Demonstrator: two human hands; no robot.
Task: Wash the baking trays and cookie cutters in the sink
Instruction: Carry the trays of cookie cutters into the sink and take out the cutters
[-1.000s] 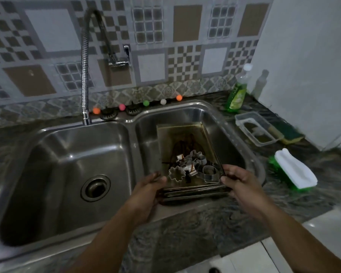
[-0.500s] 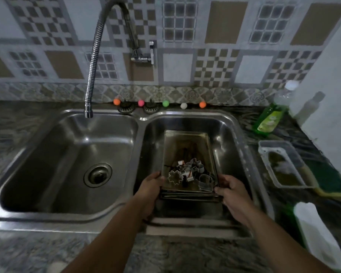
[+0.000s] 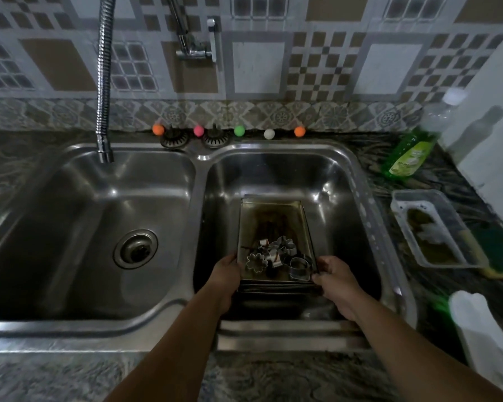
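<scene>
A stack of dark, stained metal baking trays [image 3: 273,219] sits low inside the right basin of the steel double sink [image 3: 198,181]. Several metal cookie cutters [image 3: 273,255] lie in a heap at the near end of the top tray; one is flower-shaped. My left hand [image 3: 225,274] grips the stack's near left corner. My right hand [image 3: 334,278] grips its near right corner. Both forearms reach in over the sink's front rim.
A flexible chrome faucet hose [image 3: 103,82] hangs over the left basin, which has a drain [image 3: 135,248]. A green dish soap bottle [image 3: 411,152], a clear tub [image 3: 433,227] with a sponge and a white-handled scrub brush [image 3: 482,335] sit on the right counter. Small coloured balls [image 3: 238,130] line the back ledge.
The tray stack has gone from resting on the sink's front rim down into the right basin, with both hands still on it. The head camera has moved in closer over the sink.
</scene>
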